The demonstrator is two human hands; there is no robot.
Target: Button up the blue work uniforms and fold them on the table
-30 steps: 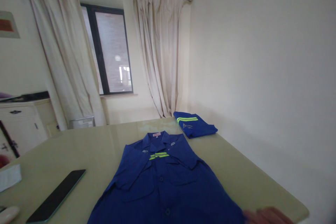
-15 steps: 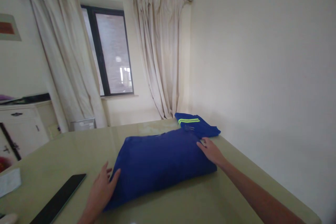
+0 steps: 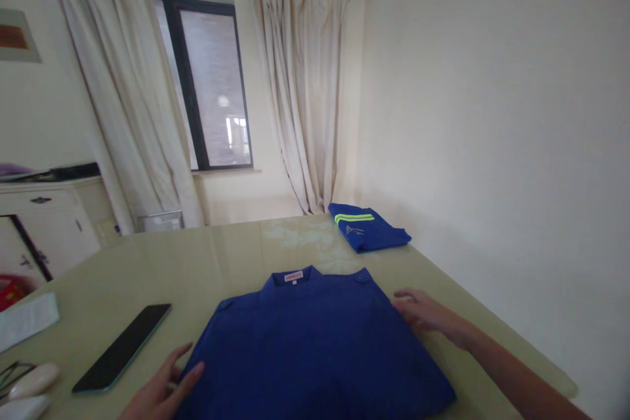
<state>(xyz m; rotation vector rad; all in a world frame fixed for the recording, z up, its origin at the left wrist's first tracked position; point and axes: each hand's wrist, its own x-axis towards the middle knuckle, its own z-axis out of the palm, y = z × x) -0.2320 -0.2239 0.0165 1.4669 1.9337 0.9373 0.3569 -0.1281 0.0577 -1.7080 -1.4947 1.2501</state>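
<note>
A blue work jacket (image 3: pixel 305 348) lies folded in front of me, its collar with a white and red label pointing away. My left hand (image 3: pixel 165 384) is at its left edge, thumb over the cloth and fingers apart. Along the upper right edge rests my right hand (image 3: pixel 428 315), fingers loosely stretched and touching the side of the cloth; its thumb is hard to make out. The jacket's lower part runs out of view at the bottom.
Another folded blue garment (image 3: pixel 369 230) with yellow-green stripes lies at the table's far right corner. On the left are a black phone-like slab (image 3: pixel 123 348), a paper (image 3: pixel 29 321), glasses (image 3: pixel 14 374) and a white mouse-shaped object (image 3: pixel 37 380). A wall borders the right.
The jacket has come nearer to me and lies flatter, with its collar and label now showing. Both hands have moved down in view with it, staying at its sides.
</note>
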